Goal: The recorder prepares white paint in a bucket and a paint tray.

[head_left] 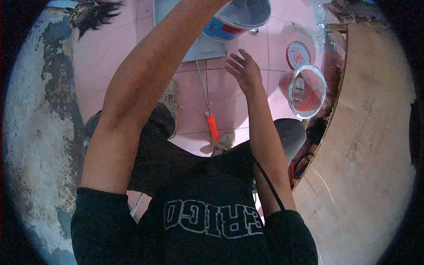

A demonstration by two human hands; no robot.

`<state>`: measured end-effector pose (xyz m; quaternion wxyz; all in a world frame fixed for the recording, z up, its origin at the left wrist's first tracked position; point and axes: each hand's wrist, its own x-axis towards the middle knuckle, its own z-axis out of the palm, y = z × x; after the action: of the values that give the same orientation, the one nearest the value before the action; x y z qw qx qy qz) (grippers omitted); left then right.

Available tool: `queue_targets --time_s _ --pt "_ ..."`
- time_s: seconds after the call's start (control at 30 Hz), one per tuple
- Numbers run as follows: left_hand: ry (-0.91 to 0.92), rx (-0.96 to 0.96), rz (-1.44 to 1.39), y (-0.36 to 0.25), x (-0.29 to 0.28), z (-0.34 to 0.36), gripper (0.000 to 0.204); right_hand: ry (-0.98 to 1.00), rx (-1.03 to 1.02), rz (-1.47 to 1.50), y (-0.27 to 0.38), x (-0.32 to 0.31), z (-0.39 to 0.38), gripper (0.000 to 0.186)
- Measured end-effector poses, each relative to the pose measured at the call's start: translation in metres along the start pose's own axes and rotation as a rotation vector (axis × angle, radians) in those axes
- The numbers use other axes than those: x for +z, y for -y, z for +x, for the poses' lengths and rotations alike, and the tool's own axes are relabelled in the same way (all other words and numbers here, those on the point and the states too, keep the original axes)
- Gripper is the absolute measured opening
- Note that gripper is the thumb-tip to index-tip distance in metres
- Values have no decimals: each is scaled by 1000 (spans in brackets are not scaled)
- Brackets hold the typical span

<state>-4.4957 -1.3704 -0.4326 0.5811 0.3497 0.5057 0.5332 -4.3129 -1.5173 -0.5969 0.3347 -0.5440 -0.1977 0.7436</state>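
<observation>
At the top edge a tilted blue, white and red bucket (216, 29) shows its grey inside. My left forearm stretches up to its rim, and the left hand lies beyond the picture's edge, so its grip is hidden. Just below the bucket is my right hand (247, 73), open and holding nothing, its fingers spread apart. Under the bucket lies a grey-blue tray (207, 51). From the tray a thin metal rod runs toward me and ends in an orange handle (213, 127) near my feet; the tool's far end is hidden.
To the right stands a container (309, 104) with a shiny rim, a reddish inside and something pale in it. A round red-rimmed lid (298, 55) lies beyond it. A dark-bristled brush (98, 15) is at the far left. A large tan board (371, 110) borders the right side.
</observation>
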Motion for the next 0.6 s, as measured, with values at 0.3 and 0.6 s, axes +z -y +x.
queue_targets --time_s 0.3,0.6 --pt "-37 127 71 12 29 -11 19 -44 -1 -141 12 -41 -53 56" --pt "-183 41 106 30 94 -37 43 -100 -20 -63 19 -71 -72 59"
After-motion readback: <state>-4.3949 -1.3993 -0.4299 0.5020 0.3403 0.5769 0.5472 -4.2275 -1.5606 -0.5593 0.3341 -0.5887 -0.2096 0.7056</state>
